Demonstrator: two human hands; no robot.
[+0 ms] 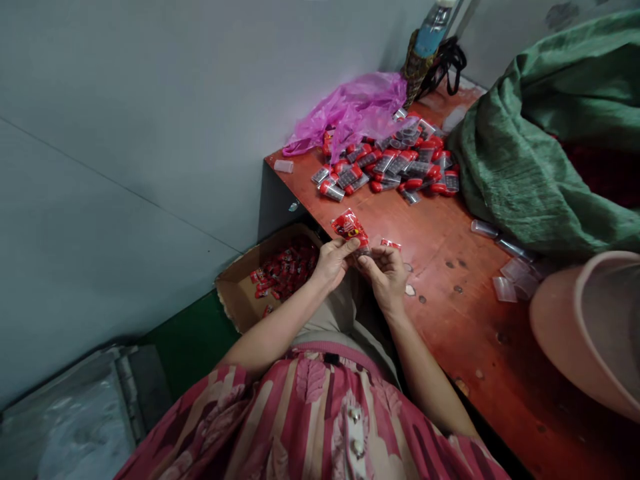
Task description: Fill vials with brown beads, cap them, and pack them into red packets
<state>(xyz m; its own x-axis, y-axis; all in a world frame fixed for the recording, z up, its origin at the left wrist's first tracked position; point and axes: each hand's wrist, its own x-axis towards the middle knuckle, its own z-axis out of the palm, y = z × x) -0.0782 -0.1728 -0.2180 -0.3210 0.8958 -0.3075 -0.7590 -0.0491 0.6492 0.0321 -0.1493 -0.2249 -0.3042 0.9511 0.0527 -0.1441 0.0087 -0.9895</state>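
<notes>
A small red printed packet [349, 225] with a clear, shiny edge is held over the near edge of the table. My left hand [334, 263] is closed on it, thumb on top. My right hand [388, 277] pinches at its lower end, where a dark bit shows between the fingers; the detail there is too small to make out. Just beyond my right fingers, another red packet [391, 245] lies on the table. A heap of clear tubes with red caps [395, 163] is spread farther back.
On the red table [450, 320] stand a pink tub [555, 327] and a green sack [500, 160], with loose clear tubes [515, 270] between. A purple plastic bag [360, 107] and a bottle [431, 33] are behind. Below left, a cardboard box [235, 293] holds many red packets.
</notes>
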